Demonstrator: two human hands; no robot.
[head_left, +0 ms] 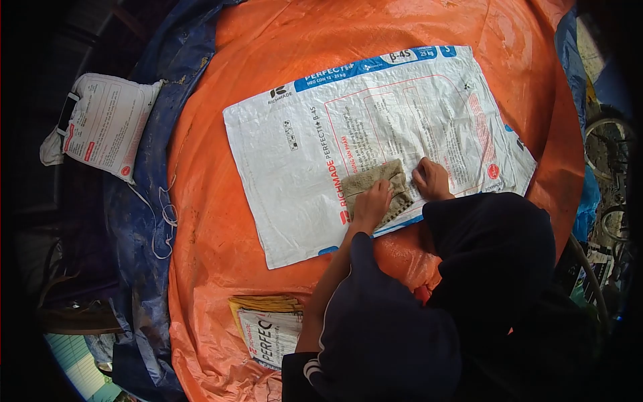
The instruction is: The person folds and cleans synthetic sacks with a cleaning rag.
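Observation:
A large white woven feed sack (288,167) with blue and red print lies flat, spread on an orange tarp. On its lower middle rests a folded brown cloth (365,179) with a fringed edge. My left hand (374,203) presses on this cloth, its fingers curled over it and closed. Just right of the cloth, my right hand (434,179) is at the sack's surface with fingers bent and closed. Whatever the right fingertips may hold is hidden. Dark sleeves cover part of both arms.
Orange tarp (207,234) surrounds the sack, with a blue tarp (137,248) along the left. A folded stack of yellow-edged sacks (271,331) lies by the left arm. A white bag (110,124) with a trailing white string (157,228) sits at left. Bicycle wheels (606,141) stand at right.

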